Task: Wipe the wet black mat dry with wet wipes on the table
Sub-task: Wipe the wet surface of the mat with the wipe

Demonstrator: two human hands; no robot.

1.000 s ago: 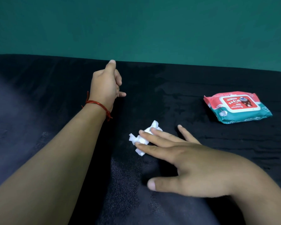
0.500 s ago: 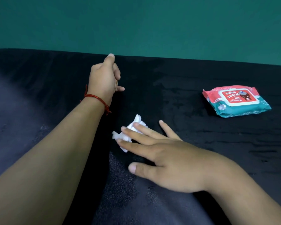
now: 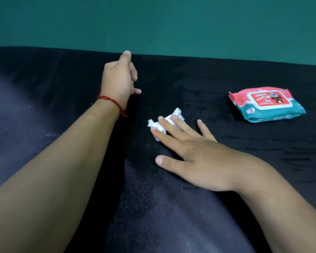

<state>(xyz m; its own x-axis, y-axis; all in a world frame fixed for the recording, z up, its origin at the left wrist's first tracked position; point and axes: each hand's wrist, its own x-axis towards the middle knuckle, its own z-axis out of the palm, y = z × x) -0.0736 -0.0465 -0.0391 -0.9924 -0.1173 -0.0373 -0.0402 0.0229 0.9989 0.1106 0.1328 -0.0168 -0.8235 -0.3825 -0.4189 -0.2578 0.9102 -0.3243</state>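
Black mat (image 3: 199, 207) covers the table, wet streaks showing at its far middle. Our left hand (image 3: 118, 80) rests on it loosely curled, grip on nothing, red thread (image 3: 110, 100) at the wrist. Our right hand (image 3: 195, 156) lies flat, fingers spread, pressing a crumpled white wipe (image 3: 169, 118) onto the mat's centre. Pack (image 3: 266, 104) far right; upside-down label reads "Wipes".
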